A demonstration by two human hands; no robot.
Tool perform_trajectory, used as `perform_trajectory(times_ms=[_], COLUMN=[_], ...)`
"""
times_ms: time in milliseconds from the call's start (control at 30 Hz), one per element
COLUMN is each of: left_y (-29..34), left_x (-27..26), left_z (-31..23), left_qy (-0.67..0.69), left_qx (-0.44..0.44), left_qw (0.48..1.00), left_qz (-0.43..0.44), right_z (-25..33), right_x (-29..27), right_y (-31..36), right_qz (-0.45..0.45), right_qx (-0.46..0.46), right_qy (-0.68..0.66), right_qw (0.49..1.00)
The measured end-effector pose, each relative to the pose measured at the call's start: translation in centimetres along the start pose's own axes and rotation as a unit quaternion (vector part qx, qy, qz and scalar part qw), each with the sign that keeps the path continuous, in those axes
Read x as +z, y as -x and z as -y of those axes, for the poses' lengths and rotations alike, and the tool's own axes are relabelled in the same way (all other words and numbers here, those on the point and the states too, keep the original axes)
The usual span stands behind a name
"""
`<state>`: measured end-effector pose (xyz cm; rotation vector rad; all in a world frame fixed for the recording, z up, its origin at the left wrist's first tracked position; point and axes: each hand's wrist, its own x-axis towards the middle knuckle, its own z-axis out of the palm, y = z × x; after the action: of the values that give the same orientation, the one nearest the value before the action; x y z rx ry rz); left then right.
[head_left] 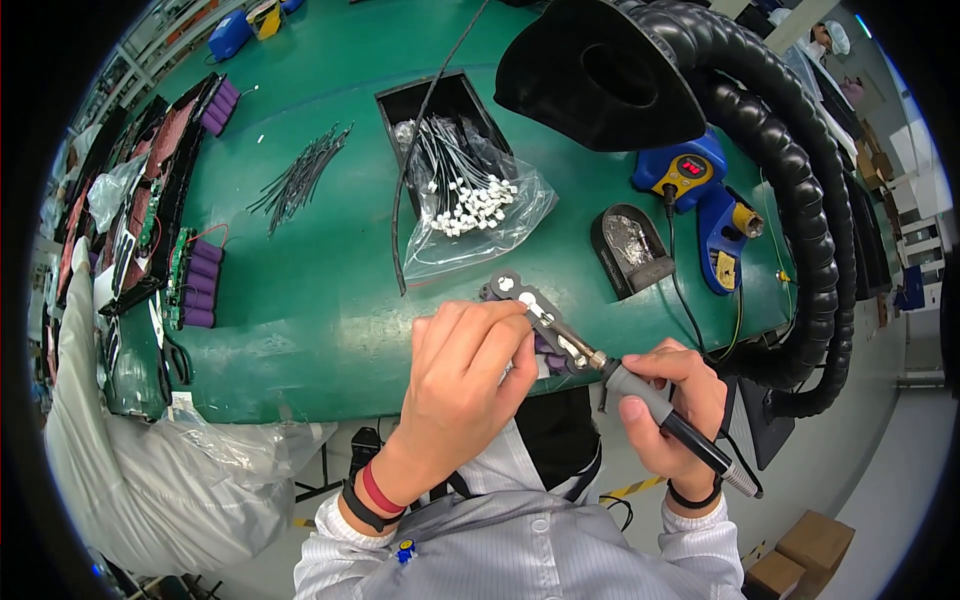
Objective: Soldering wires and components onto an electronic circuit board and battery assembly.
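Note:
My right hand (690, 390) is wrapped round a soldering iron (698, 442) with a grey and black handle. Its metal tip points up and left, down onto a small battery pack (508, 286) with a dark grey end frame and bright metal strips. Purple cell wrapping shows under the frame at the table's near edge. My left hand (460, 370) is closed, with thumb and fingertips pinched at the pack's upper face close to the tip. A small white piece shows by those fingertips; what exactly they hold is too small to tell.
Beyond my hands, a black tray (470, 88) holds a plastic bag of wires with white connectors (470, 205). Dark wires (305, 180) lie left of it. To the right are a tip-cleaning tray (630, 245), blue soldering station (685, 170), iron stand (722, 240) and black fume hose (800, 190).

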<state>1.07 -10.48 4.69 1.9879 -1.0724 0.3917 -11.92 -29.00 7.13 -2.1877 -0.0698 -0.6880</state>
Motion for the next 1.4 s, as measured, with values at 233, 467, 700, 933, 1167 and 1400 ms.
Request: perform_trajectory(times_ms=[233,467,700,933,1167,1400], left_y=[-0.1,-0.2,-0.2,-0.3,-0.3,-0.3], left_x=[0.1,0.1,-0.1,0.0,-0.2,-0.6], left_z=[0.0,0.1,0.2,0.3,0.3,-0.3], left_qy=[0.002,0.024,0.034,0.028,0.035,0.033], left_qx=[-0.001,-0.007,-0.007,0.013,-0.015,0.01], left_qw=[1.0,1.0,0.999,0.999,0.999,0.999], left_qz=[0.006,0.008,0.016,0.008,0.008,0.012], right_z=[0.4,0.4,0.6,1.1,0.5,0.9], right_x=[-0.1,-0.2,-0.1,-0.2,-0.2,-1.3], right_y=[-0.5,-0.6,-0.5,-0.5,0.0,0.9], right_qz=[0.009,0.012,0.014,0.023,-0.019,-0.053], right_qx=[-0.014,-0.025,-0.03,0.004,-0.008,0.016], right_qy=[0.022,0.039,0.044,0.039,0.014,-0.004], right_qw=[1.0,0.999,0.998,0.999,1.0,0.998])
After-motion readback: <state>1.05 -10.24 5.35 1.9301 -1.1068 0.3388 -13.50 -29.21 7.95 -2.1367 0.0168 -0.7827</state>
